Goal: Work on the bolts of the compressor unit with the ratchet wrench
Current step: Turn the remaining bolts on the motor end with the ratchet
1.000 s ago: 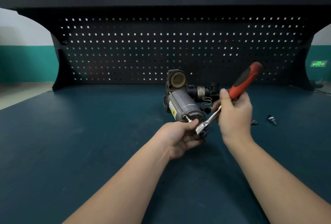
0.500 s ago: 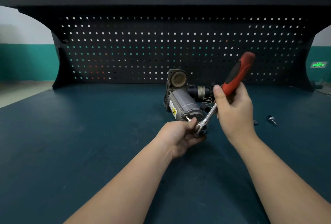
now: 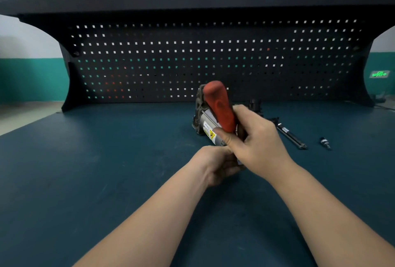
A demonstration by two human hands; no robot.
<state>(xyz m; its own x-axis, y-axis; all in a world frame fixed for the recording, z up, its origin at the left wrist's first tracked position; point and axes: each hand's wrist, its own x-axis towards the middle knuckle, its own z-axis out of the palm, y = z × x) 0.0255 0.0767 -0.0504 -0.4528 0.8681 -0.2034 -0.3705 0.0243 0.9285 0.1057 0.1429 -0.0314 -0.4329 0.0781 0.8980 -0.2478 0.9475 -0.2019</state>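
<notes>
Matt red rubbery wrench handle point(image 3: 221, 107) — brushed grey metal compressor point(image 3: 206, 124).

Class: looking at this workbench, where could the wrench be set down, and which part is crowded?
Free: the mat left of the compressor unit, up to the pegboard. Crowded: right of the unit, where a long rod and small fitting lie.

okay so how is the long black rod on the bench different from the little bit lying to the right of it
The rod is long and thin, running diagonally across the bench top; the bit is short and stubby. The rod's far end reaches up beside the compressor; the bit lies alone, farther right, touching nothing. The rod has a shiny silver band near its upper end; the bit is mostly dark with a pale tip. Both lie loose, held by neither hand.
</notes>
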